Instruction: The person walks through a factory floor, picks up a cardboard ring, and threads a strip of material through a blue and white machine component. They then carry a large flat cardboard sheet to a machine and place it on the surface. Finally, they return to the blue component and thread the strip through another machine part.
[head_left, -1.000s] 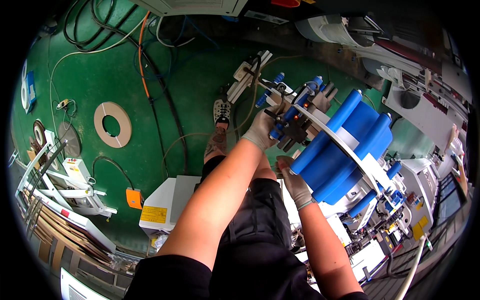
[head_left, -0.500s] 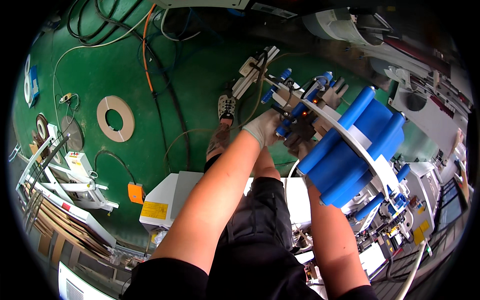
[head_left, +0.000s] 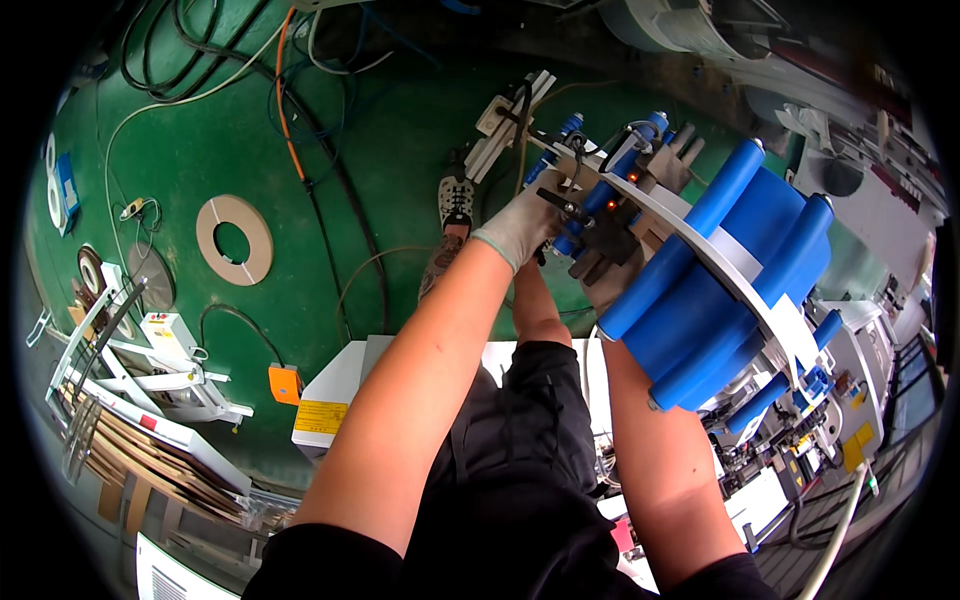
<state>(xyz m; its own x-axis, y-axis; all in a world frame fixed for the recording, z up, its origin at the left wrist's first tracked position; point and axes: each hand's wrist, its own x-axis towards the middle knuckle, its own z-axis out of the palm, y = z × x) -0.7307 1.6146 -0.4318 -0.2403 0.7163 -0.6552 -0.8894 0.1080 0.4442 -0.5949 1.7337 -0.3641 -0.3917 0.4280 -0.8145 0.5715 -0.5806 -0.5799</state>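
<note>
A: Where do the biggest things lie from the fingers?
B: The green floor [head_left: 330, 210] spreads below and left of them; the blue rollers [head_left: 690, 315] sit right of the left hand's fingers, just beside the right hand; the white plate [head_left: 672, 208] crosses to the right of the left fingers; the tan ring [head_left: 255, 262] lies well apart, left of all the fingers.
A: And the hands?
B: The gloved left hand [head_left: 515, 228] reaches in, fingers bent and partly hidden; I cannot tell whether they grasp; the right hand [head_left: 612, 287] is mostly covered, its fingers' state hidden too.
A: The dark block [head_left: 610, 240]?
B: Just right of the left fingers, above the right hand; the black lever [head_left: 566, 208] overlaps the left fingertips; the red lights [head_left: 612, 204] glow right of them.
</note>
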